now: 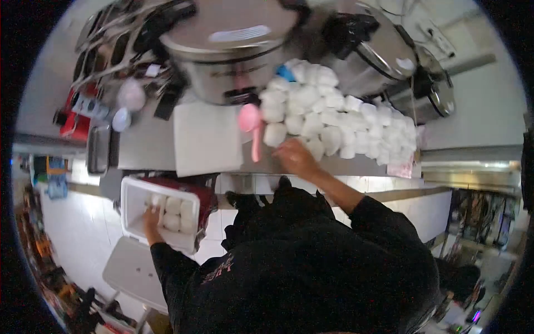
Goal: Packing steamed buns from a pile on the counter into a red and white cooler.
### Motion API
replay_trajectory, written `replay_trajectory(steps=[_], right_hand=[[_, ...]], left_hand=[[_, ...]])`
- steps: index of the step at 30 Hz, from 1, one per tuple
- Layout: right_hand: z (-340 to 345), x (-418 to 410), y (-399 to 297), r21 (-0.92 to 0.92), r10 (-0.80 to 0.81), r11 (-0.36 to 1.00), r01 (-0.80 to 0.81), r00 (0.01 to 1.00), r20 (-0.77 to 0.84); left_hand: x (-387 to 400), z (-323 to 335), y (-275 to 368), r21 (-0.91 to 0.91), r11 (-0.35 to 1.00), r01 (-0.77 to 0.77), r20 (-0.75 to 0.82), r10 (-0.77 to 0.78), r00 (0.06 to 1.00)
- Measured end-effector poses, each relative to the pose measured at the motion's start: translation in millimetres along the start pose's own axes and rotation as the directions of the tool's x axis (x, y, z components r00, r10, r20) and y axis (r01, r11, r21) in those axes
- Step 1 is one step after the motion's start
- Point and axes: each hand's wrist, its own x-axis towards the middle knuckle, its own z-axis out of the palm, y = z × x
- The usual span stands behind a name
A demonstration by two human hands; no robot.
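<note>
My left hand (pixel 152 215) reaches into a white cooler box (pixel 129 225) at the lower left, its fingers on a white rounded bundle beside several others like it (pixel 173 213). Whether it grips that bundle is unclear. My right hand (pixel 295 155) is over the front edge of the steel counter (pixel 146 146), at the near side of a large pile of white rounded bundles (pixel 304 100). Blur hides whether its fingers hold anything. Left of it lies a pink ladle-like scoop (pixel 250 121), next to a white sheet (pixel 206 140).
Large lidded steel pots (pixel 229 75) stand behind the pile, with more (pixel 375 54) at the right. A steel tray (pixel 99 148) and a red object (pixel 77 125) are at the left. The cooler's lid (pixel 135 271) hangs open towards me. A blue piece (pixel 285 73) lies by the pile.
</note>
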Motion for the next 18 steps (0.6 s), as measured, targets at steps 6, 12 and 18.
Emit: replay_trajectory(steps=[6,12,18], right_hand=[[-250.9,-85.3,82.5,-0.653,0.155,0.579,-0.488,0.852,-0.499],[-329.1,-55.8,147.0,-0.623,0.450,0.711,-0.325,0.892,0.049],[-295.5,-29.1,165.1,-0.688,0.585,0.683,-0.245,0.748,0.314]], left_hand=[[-54.2,-82.0,188.5,-0.311,0.880,-0.358,-0.878,-0.123,0.462],[-151.4,-56.0,472.7,-0.494,0.252,-0.832,-0.708,0.439,0.553],[-237.9,-29.2,583.1,-0.196,0.002,-0.981,-0.496,0.863,0.100]])
